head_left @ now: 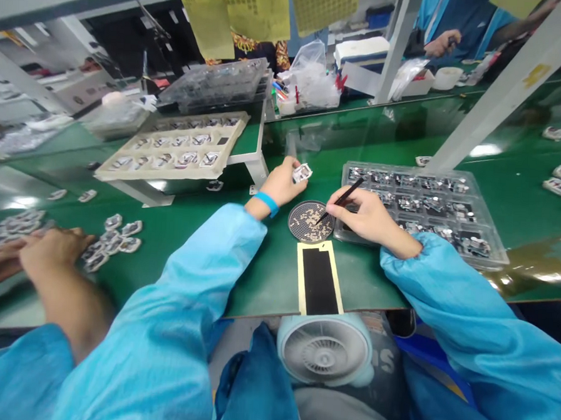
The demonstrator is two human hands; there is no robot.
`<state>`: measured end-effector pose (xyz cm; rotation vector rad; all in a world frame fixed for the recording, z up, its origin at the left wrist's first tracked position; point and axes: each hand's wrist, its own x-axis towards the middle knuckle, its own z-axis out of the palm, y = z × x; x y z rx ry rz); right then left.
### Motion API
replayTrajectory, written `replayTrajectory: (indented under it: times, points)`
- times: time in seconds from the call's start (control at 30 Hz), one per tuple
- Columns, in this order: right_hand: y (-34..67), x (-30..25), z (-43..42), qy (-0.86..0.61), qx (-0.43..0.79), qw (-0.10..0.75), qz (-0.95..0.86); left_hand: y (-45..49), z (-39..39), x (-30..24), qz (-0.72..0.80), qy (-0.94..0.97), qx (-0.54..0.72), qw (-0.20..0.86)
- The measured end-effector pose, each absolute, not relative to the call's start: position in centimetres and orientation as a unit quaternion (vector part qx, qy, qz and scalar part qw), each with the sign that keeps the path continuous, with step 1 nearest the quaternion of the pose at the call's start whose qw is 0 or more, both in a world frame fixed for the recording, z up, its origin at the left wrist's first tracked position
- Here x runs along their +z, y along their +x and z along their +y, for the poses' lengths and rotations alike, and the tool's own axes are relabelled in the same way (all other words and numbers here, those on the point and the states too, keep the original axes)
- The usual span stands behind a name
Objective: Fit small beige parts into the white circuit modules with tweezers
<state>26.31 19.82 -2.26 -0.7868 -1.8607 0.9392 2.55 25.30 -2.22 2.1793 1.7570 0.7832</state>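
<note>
1. Where the green mat (267, 278) runs in front of the person, a clear plastic tray (421, 211) lies to the right, its pockets filled with small metal-and-white parts; a round black dish (310, 221) just left of it holds many tiny pale pieces
2. A beige tray (173, 148) with similar parts in its pockets rests on a low white stand further back on the left, and a stack of clear trays (216, 84) sits behind it
3. A black strip on yellow backing (319, 278) lies on the mat near the front edge, and loose parts (117, 236) are scattered at the left, beside a co-worker's blurred hand (53, 248)
4. Yellow sheets hang overhead, and a white post slants across the bench; a small white fan (324, 350) sits below the table edge
5. The left hand (282, 182), wrist in a blue band, is closed on a small white part (302, 171) lifted above the dish
6. The right hand (367, 214) rests at the clear tray's near corner, fingers pinched round dark tweezers (340, 202) whose tip points down into the dish
</note>
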Motion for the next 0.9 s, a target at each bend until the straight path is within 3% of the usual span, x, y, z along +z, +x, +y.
replayTrajectory:
  times: [0.13, 0.3, 0.4, 0.6, 0.9]
  points:
    - [25.9, -2.3, 18.7, -0.288, 0.34, 0.52, -0.728, 2.5, 17.4, -3.2, 0.514, 0.636, 0.477, 0.323]
    - [24.7, -3.2, 17.1, -0.19, 0.303, 0.558, -0.749, 2.8, 12.4, -4.7, 0.475, 0.526, 0.534, 0.461]
    - [24.2, -3.4, 16.8, -0.179, 0.272, 0.544, -0.773, 2.8, 11.8, -5.0, 0.472, 0.542, 0.514, 0.469]
    - [24.0, -3.5, 16.8, -0.203, 0.256, 0.531, -0.782, 2.6, 11.2, -4.7, 0.511, 0.621, 0.493, 0.331]
    - [24.1, -3.8, 16.9, -0.227, 0.286, 0.548, -0.753, 2.9, 11.3, -4.4, 0.481, 0.569, 0.505, 0.435]
